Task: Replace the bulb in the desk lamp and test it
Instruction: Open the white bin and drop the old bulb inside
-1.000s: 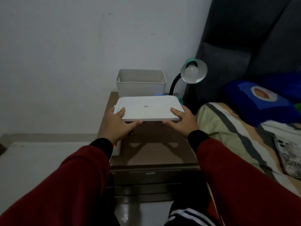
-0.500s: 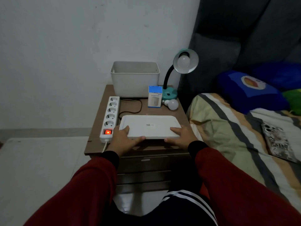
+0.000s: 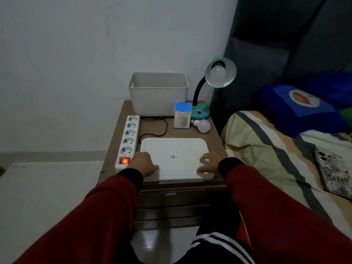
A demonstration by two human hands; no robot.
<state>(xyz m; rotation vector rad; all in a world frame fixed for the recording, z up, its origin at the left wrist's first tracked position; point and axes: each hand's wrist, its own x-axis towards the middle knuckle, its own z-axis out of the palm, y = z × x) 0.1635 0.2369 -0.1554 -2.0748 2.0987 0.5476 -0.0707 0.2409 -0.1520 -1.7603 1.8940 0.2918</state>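
Observation:
A teal desk lamp [image 3: 200, 111] stands at the back right of the nightstand [image 3: 114, 138], with an unlit white bulb [image 3: 217, 73] in its shade. A loose white bulb [image 3: 203, 125] lies in front of the lamp base, beside a blue and white bulb box [image 3: 182, 115]. A flat white lid [image 3: 174, 147] lies at the front of the nightstand. My left hand [image 3: 143, 163] rests on its near left corner. My right hand [image 3: 208, 162] rests on its near right corner, fingers curled on the surface.
An open white bin [image 3: 158, 94] stands at the back of the nightstand. A white power strip [image 3: 128, 139] with a glowing red switch lies along the left edge, and a black cord runs from it. A bed with a striped blanket [image 3: 270, 149], a blue pillow and a phone lies to the right.
Both hands lowered the white lid from in front of the bin down onto the front of the nightstand. The lid now lies flat, uncovering the power strip, box and loose bulb.

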